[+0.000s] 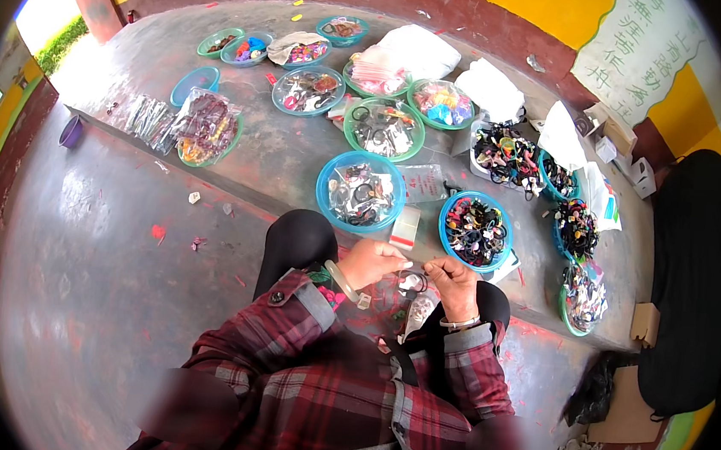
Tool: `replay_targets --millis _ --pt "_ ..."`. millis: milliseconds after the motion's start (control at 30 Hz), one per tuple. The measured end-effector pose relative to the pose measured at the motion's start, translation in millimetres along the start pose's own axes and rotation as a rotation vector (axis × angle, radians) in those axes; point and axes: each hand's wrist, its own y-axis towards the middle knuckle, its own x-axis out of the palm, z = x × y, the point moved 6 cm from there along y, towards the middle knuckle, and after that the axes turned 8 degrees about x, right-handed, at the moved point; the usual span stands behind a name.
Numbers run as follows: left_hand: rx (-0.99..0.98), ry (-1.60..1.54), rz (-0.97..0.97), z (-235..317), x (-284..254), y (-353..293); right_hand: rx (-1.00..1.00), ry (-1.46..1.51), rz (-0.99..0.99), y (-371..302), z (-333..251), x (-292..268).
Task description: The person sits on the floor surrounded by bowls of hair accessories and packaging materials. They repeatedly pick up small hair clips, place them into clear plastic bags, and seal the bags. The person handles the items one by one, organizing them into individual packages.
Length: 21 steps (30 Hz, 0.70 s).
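My left hand [372, 263] and my right hand [455, 286] meet over my lap, fingertips pinched a short gap apart. Between them hangs a small clear plastic bag [387, 291] with a black hair tie [412, 284] showing at it; whether the tie is fully inside I cannot tell. Just beyond my left hand stands a blue basket [321, 196] of bagged black hair ties. Another blue basket [443, 234], beyond my right hand, holds loose dark hair ties with coloured ornaments. A small white and orange box [405, 229] stands between these baskets.
On the raised concrete ledge [246, 159] sit several more baskets, among them a green basket [347, 134] of bagged pieces. A pile of packets [206, 126] lies at left. White sacks [418, 52] stand behind. At right are a black covered object [694, 280] and cardboard [626, 407].
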Motion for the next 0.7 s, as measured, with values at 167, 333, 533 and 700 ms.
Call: replay_targets --millis 167,333,533,700 --pt "-0.068 -0.176 0.006 -9 0 -1 -0.021 0.122 0.004 3 9 -1" --pt "-0.116 -0.394 0.021 -13 0 -1 0.037 0.259 -0.005 5 10 -5" --pt "-0.181 -0.527 0.06 -16 7 -1 0.178 0.437 0.012 8 22 -8" --pt "-0.175 -0.501 0.048 -14 12 -5 0.183 0.463 0.047 11 25 -7"
